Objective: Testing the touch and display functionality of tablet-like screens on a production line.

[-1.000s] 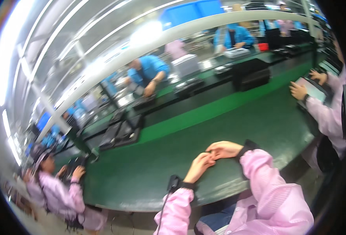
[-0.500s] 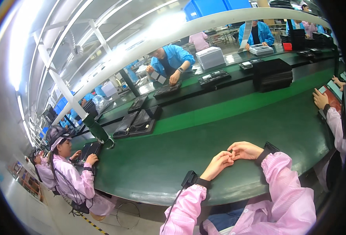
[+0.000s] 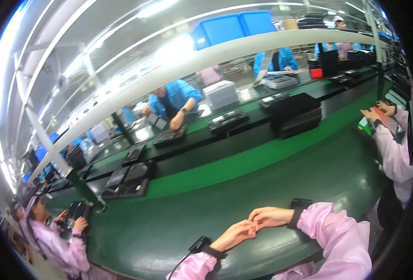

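Factory hall: pale rails and bright tube lights arch overhead, curved by the lens, with blue bins (image 3: pixel 232 27) at 12 o'clock.
Bench: a green surface (image 3: pixel 164 233) spans the lower half of the view, its near edge bowing toward 6 o'clock.
Far left, 8 o'clock: a pink-sleeved co-worker (image 3: pixel 52 245) has both hands at a dark flat device (image 3: pixel 79 211).
Nearer in, 8 o'clock: dark cases (image 3: pixel 136 173) lie side by side.
Across the line, 11 o'clock: a blue-sleeved worker (image 3: pixel 187 93) reaches down to a dark unit (image 3: pixel 170 137).
Left hand (image 3: pixel 237 233): between 5 and 6 o'clock, over the bench, fingers curled and tips meeting those of the other hand; a cabled black wristband (image 3: pixel 214 252) circles its wrist.
Right hand (image 3: pixel 272 216): near 5 o'clock, fingers bent inward, narrow at the tips; whether anything small is pinched between the two cannot be told.
Black stack (image 3: pixel 296 116): flat pieces piled beyond the bench, between 2 and 3 o'clock.
Far right, 3 o'clock: another pink-sleeved person (image 3: pixel 393 144) handles a red sheet (image 3: pixel 388 120).
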Demonstrator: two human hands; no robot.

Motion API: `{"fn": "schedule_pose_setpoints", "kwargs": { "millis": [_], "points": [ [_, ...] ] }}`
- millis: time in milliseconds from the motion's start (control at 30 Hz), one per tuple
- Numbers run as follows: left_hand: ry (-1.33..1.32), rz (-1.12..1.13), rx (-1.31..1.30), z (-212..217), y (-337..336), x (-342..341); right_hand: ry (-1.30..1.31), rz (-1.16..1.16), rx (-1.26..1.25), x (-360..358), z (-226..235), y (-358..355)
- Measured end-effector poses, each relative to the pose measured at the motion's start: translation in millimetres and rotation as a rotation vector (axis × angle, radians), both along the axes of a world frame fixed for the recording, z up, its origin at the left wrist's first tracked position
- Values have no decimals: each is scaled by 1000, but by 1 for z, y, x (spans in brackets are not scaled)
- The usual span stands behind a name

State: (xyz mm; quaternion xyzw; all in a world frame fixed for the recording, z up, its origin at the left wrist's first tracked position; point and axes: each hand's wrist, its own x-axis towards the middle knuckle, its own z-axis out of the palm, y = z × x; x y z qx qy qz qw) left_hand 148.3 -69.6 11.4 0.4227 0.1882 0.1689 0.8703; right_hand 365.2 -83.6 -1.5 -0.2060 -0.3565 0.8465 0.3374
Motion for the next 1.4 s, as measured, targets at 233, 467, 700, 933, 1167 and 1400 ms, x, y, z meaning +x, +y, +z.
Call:
{"fn": "schedule_pose_setpoints", "kwargs": {
  "millis": [233, 467, 700, 933, 1167, 1400],
  "points": [
    [23, -77, -44, 6, 5, -1, 18, 28, 40, 0, 6, -5],
    [49, -59, -24, 8, 0, -1, -20, 31, 27, 1, 12, -7],
    [34, -83, -34, 8, 3, -2, -3, 35, 41, 1, 15, -7],
    [23, -86, -42, 6, 4, -1, 32, 51, 44, 3, 10, -6],
    [35, -75, -38, 9, 2, -1, 23, 52, 67, 4, 6, -5],
    [86, -20, -18, 13, -2, 1, 3, 41, 74, 4, 12, -7]
  ]
}}
